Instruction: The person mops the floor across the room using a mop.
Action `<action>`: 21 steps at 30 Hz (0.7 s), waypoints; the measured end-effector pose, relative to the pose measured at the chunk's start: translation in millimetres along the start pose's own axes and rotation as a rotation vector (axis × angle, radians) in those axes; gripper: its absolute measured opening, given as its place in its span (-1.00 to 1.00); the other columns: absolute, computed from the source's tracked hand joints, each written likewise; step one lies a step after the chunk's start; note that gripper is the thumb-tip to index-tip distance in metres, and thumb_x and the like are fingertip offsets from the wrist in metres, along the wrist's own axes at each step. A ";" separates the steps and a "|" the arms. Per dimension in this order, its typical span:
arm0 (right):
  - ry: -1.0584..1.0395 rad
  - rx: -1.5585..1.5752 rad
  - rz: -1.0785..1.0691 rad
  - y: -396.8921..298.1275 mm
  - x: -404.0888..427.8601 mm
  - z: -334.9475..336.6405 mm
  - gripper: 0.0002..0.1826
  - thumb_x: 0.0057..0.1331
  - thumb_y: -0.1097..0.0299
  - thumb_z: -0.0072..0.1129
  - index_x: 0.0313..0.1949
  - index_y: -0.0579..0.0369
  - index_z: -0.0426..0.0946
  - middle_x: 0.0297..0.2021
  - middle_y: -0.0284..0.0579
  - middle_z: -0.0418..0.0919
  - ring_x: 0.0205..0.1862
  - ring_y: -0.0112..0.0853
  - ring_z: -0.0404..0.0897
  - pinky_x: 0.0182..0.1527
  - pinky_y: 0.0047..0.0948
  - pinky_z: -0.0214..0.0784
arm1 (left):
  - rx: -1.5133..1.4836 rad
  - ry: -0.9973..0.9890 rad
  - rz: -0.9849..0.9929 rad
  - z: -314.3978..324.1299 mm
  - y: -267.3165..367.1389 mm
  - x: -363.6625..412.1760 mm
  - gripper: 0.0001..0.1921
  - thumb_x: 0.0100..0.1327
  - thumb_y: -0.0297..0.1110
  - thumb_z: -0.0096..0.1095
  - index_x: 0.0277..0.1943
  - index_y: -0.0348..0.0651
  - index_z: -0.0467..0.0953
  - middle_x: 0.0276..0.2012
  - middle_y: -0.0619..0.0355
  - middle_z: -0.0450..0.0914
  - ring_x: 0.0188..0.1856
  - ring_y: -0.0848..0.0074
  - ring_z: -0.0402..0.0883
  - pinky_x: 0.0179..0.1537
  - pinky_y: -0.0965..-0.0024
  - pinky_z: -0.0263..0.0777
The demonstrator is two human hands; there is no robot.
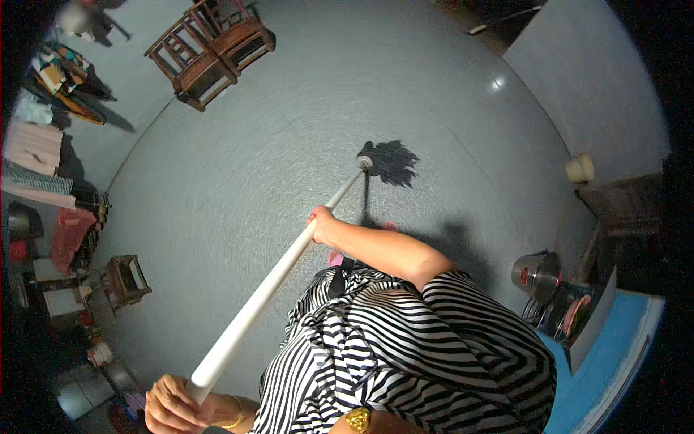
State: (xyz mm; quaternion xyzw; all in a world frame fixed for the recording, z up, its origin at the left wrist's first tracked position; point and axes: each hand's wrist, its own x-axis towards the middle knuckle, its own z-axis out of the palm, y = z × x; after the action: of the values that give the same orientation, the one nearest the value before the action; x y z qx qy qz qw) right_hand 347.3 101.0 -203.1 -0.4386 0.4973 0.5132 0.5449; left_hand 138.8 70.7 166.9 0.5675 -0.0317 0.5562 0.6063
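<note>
A string mop with a white pole [265, 290] slants across the view from lower left to the middle. Wrapped around the upper end of the pole is my left hand [176, 404], with a gold bracelet at its wrist. My right hand [322, 223] grips the pole further down, nearer the mop head. The dark mop head [391, 163] lies spread on the grey floor [244, 179], its strands fanned out to the right. Below my right forearm, pink footwear [335, 257] shows in part beneath my striped clothing.
Two joined-looking wooden chairs [211, 51] stand at the upper left. A small wooden stool [128, 282] is at the left, near assorted household items. On the right are a pale bucket [580, 168], a metal pot [535, 275] and a blue surface [612, 336]. A wall [591, 92] bounds the upper right.
</note>
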 end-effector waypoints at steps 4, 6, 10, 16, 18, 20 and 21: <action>-0.003 -0.055 -0.009 42.7 3.7 13.6 -0.85 0.04 0.32 -0.14 -0.64 0.00 0.18 -0.80 -0.29 0.18 -0.80 -0.50 0.21 -0.80 -0.54 0.10 | 0.070 -0.146 0.055 -5.4 26.9 -6.2 -0.72 0.06 -0.12 0.03 -0.66 -0.03 0.37 -0.79 0.41 0.32 -0.77 0.70 0.31 -0.64 0.64 0.13; -0.064 -0.167 -0.023 68.7 5.9 13.8 -0.85 0.06 0.30 -0.12 -0.60 0.02 0.20 -0.79 -0.27 0.19 -0.80 -0.48 0.22 -0.79 -0.50 0.11 | 0.090 -0.330 0.041 -6.7 45.0 -0.6 -0.72 0.07 -0.12 0.02 -0.65 -0.04 0.42 -0.80 0.41 0.32 -0.78 0.71 0.31 -0.67 0.68 0.12; -0.064 -0.341 -0.009 106.0 -10.3 12.8 -0.91 0.03 0.39 -0.14 -0.58 0.05 0.22 -0.77 -0.24 0.21 -0.79 -0.45 0.23 -0.77 -0.49 0.11 | 0.229 -0.497 0.081 -1.1 71.2 1.9 -0.78 0.05 -0.21 0.04 -0.63 -0.03 0.46 -0.84 0.40 0.26 -0.79 0.73 0.28 -0.70 0.68 0.09; 0.073 -0.536 0.138 130.8 3.3 9.6 -0.94 0.05 0.40 -0.17 -0.52 0.06 0.29 -0.71 -0.23 0.27 -0.73 -0.44 0.30 -0.69 -0.43 0.19 | 0.354 -0.386 0.231 8.2 87.3 -17.2 -0.90 -0.01 -0.37 -0.08 -0.58 -0.03 0.36 -0.84 0.37 0.17 -0.79 0.68 0.30 -0.71 0.62 0.12; 0.126 -0.504 0.160 131.9 16.5 10.0 -0.88 0.11 0.32 -0.18 -0.49 0.03 0.33 -0.68 -0.26 0.31 -0.73 -0.45 0.31 -0.68 -0.41 0.20 | 0.540 -0.346 0.187 9.5 89.3 -23.3 -0.83 0.04 -0.31 -0.13 -0.62 -0.07 0.25 -0.81 0.32 0.18 -0.77 0.62 0.32 -0.71 0.58 0.15; 0.012 -0.530 0.151 119.0 20.2 9.0 -0.97 -0.07 0.54 -0.13 -0.56 0.13 0.28 -0.63 -0.13 0.31 -0.61 -0.34 0.35 -0.55 -0.38 0.25 | 0.512 -0.325 0.204 7.3 82.3 -25.9 -0.82 0.06 -0.28 -0.14 -0.60 -0.09 0.23 -0.79 0.30 0.21 -0.75 0.61 0.33 -0.71 0.57 0.16; 0.011 -0.523 0.150 115.3 26.1 10.5 -0.97 -0.07 0.54 -0.13 -0.56 0.13 0.28 -0.63 -0.13 0.31 -0.61 -0.34 0.35 -0.55 -0.38 0.25 | 0.486 -0.303 0.219 5.9 78.2 -27.5 -0.80 0.08 -0.26 -0.16 -0.59 -0.11 0.21 -0.77 0.28 0.24 -0.74 0.60 0.34 -0.70 0.56 0.17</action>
State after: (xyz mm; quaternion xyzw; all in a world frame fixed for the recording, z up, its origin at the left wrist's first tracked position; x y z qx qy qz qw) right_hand 232.9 124.8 -224.0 -0.5291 0.3817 0.6608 0.3710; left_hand 76.4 28.3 201.6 0.7657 -0.0487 0.5183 0.3776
